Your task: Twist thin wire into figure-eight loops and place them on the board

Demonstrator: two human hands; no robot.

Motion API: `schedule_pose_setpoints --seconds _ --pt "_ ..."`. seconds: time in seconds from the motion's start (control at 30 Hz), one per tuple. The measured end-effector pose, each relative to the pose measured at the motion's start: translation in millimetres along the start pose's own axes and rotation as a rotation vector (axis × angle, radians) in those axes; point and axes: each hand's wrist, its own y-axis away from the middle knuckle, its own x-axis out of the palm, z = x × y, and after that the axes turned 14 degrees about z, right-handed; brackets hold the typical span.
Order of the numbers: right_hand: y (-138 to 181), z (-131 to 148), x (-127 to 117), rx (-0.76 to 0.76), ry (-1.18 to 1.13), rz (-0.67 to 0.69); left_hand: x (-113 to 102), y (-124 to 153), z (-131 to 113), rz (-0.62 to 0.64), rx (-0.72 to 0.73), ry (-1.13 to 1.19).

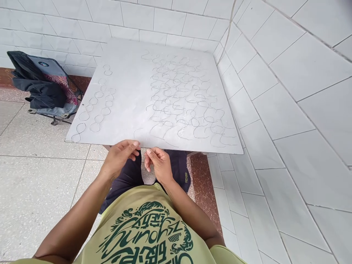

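Observation:
My left hand [121, 156] is closed in a pinch at the front edge of the white board, thumb against forefinger. Beside it, my right hand [159, 163] also pinches, its fingers curled inward. A thin wire [144, 147], very faint, shows between the fingertips; its full shape cannot be made out. On the board [129, 95] just beyond lie many curved, S-shaped wires [176, 99], spread over the right half. Along the left side lie several wires bent into linked double loops [96, 99]. One curved wire [134, 132] lies close to my left fingertips.
A folding chair [68, 86] with dark cloth [41, 88] on it stands left of the board. White tiled walls [154, 18] rise behind and to the right. A pale cable [227, 35] hangs in the corner. My knees are under the board's front edge.

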Motion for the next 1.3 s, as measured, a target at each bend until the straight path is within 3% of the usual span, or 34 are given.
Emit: schedule_pose_setpoints --seconds 0.17,0.3,0.47,0.57,0.7,0.93,1.1,1.3 --pt "-4.2 -8.7 6.3 -0.008 0.038 -0.006 12.2 6.2 12.1 -0.018 0.053 -0.049" --pt "-7.5 -11.7 13.8 -0.024 0.099 0.031 13.7 5.7 8.4 -0.049 0.075 -0.068" --pt "-5.8 -9.8 16.9 -0.027 0.133 0.075 2.9 -3.3 -12.7 -0.086 0.092 -0.136" --pt "1.1 -14.6 5.5 0.014 0.167 0.082 -15.1 -25.3 -37.8 -0.108 0.105 -0.225" --pt "18.4 -28.3 -28.5 0.071 0.276 -0.049 -46.2 -86.8 -84.2 -0.163 0.156 -0.381" --pt "54.5 -45.4 -105.5 0.073 0.593 -0.33 -76.9 -238.9 -151.5 -0.266 0.127 -0.503" --pt "55.7 -51.5 -136.2 0.072 0.57 -0.513 -81.4 -320.5 -169.8 -0.281 0.041 -0.577" --pt "49.5 -53.3 -144.4 0.156 0.465 -0.575 -86.1 -385.8 -176.8 -0.275 -0.046 -0.707"
